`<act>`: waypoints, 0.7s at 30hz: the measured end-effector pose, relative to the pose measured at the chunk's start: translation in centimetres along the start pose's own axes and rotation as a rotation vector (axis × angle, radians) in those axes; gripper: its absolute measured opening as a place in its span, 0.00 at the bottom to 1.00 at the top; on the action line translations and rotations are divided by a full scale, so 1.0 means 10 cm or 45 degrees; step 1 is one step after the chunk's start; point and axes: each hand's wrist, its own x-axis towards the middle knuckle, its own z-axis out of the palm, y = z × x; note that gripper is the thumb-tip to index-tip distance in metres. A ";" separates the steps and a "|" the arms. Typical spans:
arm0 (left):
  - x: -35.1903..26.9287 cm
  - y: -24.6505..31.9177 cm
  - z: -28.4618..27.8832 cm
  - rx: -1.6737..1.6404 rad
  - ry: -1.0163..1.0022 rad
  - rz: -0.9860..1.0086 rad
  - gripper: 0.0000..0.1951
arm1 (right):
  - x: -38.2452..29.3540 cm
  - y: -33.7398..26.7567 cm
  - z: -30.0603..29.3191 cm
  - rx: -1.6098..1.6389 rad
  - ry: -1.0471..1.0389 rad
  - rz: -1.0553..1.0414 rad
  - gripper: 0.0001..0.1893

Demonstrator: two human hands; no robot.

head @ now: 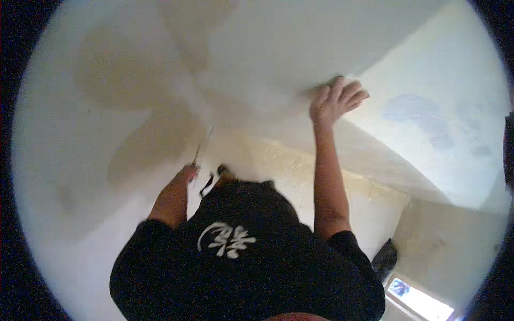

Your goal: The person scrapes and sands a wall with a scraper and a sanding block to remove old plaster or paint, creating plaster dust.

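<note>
My left hand (190,172) is low and left of centre, closed around a thin flat-bladed tool (197,154). The blade appears almost edge-on and slants up to the right, so its exact kind is unclear. Further up and to the right, my right hand (337,100) is raised against or close to the pale wall (273,44), near a corner. Its fingers are bent and slightly blurred. A dark smear lies beside and behind them; whether it is a shadow or a held thing cannot be made out.
Tan, damp-looking patches (120,68) mark the wall at left. Another wall face (461,80) with greyish patches adjoins at right. Below are a rough yellowish strip (289,154), a dark object (385,257) and a bright window-like opening (425,301) at lower right.
</note>
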 end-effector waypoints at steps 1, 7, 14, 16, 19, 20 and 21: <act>-0.12 -0.10 -0.07 0.001 -0.002 -0.026 0.16 | 0.27 -0.07 -0.08 0.114 0.071 0.073 0.22; -0.43 -0.22 -0.09 -0.550 -0.067 -0.191 0.12 | 2.42 -0.33 -1.36 -0.086 0.223 -0.076 0.24; -0.07 0.24 -0.21 0.973 0.343 0.850 0.11 | 1.44 -0.46 -0.41 -0.066 0.192 -0.031 0.21; -0.22 0.12 -0.34 0.536 0.302 0.447 0.10 | 0.65 -0.52 -0.09 0.079 -0.071 0.073 0.22; -0.40 0.54 0.12 -0.319 0.029 -0.324 0.13 | 0.46 -0.48 -0.13 0.097 -0.128 0.105 0.22; -0.52 0.55 0.21 -0.113 0.194 -0.365 0.14 | 0.72 -0.60 -0.20 0.008 -0.008 0.102 0.22; -0.66 0.51 0.32 0.102 0.339 -0.415 0.16 | 1.06 -0.71 -0.42 0.005 0.106 0.094 0.21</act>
